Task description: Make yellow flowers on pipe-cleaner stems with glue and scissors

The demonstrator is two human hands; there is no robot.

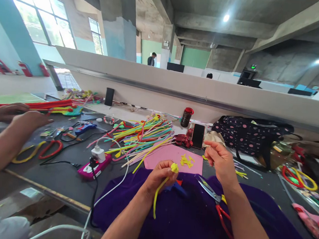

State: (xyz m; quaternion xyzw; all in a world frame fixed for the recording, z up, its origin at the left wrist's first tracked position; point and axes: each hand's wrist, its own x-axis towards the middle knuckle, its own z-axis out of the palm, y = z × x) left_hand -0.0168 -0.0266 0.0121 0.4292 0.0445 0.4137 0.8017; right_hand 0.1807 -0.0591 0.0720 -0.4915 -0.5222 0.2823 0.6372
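My left hand [163, 175] pinches a yellow pipe cleaner [156, 200] whose top end carries a small bunched yellow head, like a flower. Its stem hangs down over the purple cloth [193, 218]. To the right, my right hand [220, 159] is raised with curled fingers; whether anything sits in its fingertips is hidden. Between the hands, short yellow pieces [186, 160] lie on a pink sheet [156, 157]. Red-handled scissors [211, 191] rest partly open on the cloth beneath my right forearm. A blue object [177, 189] with an orange-red part is half covered near my left hand.
A heap of coloured pipe cleaners [147, 133] lies behind the sheet. A phone [198, 135], a dark bottle [186, 117] and a spotted bag [253, 138] stand farther back. At left are a pink power strip [93, 167] with cables and another person's arms [11, 137].
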